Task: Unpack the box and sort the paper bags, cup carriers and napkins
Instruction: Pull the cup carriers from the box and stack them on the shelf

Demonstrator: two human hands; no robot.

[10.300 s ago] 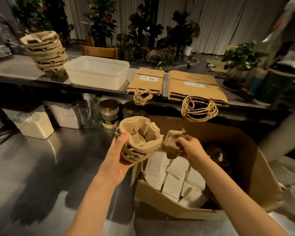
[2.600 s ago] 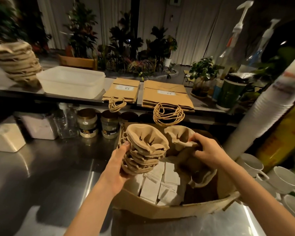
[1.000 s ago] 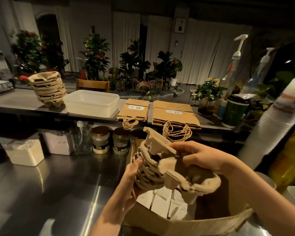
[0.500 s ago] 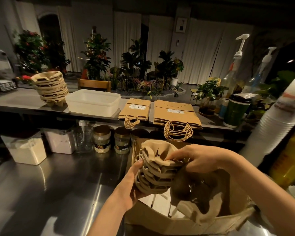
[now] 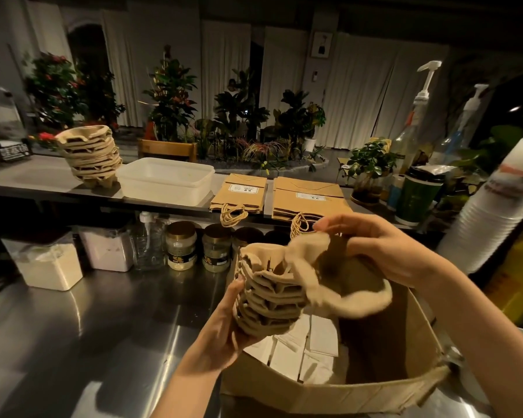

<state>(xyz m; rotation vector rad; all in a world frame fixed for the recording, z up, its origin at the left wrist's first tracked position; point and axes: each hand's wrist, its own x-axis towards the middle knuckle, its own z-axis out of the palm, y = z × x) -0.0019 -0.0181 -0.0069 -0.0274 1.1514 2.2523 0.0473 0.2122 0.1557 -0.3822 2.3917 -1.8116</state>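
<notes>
The left hand wraps its fingers around 1 nested stack of cup carriers above the box, steadying it while right hand fingertips pinch another carrier onto it.

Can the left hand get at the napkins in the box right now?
Probably not yet. The left hand is full, gripping a stack of cup carriers that hangs right over the napkins in the box. It would need to set the stack down first.
</notes>
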